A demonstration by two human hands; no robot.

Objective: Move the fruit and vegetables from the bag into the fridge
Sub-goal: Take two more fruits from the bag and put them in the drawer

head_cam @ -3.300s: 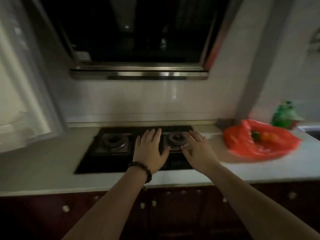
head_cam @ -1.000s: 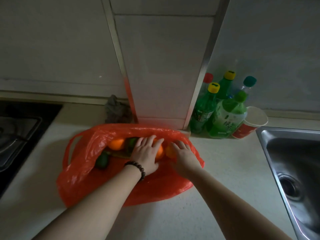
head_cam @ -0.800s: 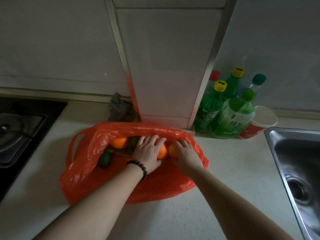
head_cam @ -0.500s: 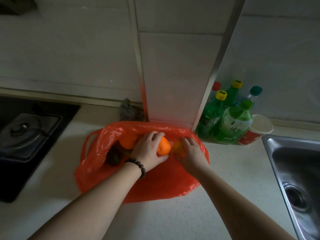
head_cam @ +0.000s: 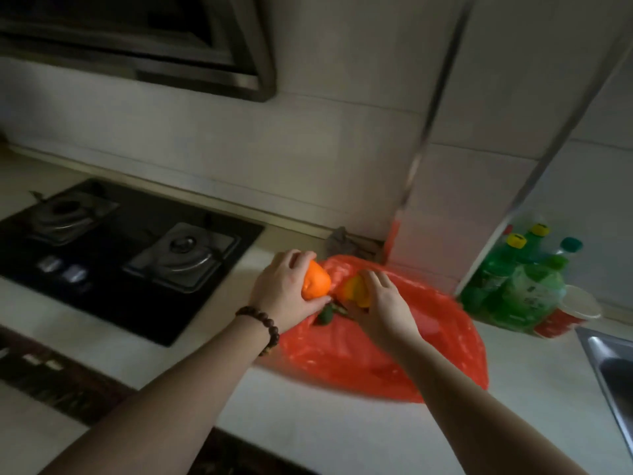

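Observation:
A red plastic bag [head_cam: 394, 351] lies on the white counter against a tiled pillar. My left hand [head_cam: 284, 293], with a bead bracelet on its wrist, is closed around an orange fruit [head_cam: 315, 281] held just above the bag's left edge. My right hand [head_cam: 382, 308] grips a yellow-orange fruit [head_cam: 354, 291] over the bag's mouth. A dark green vegetable [head_cam: 324, 315] shows below the two hands, partly hidden. The fridge is out of view.
A black gas hob [head_cam: 126, 248] with two burners sits to the left, under a range hood [head_cam: 144, 39]. Green bottles [head_cam: 513, 289] and a red paper cup [head_cam: 568, 313] stand at the right. A steel sink [head_cam: 613, 365] begins at the right edge.
Both hands went into the bag, closed on fruit and lifted it up and left out of the bag. The view has swung left, so the hob and hood show again.

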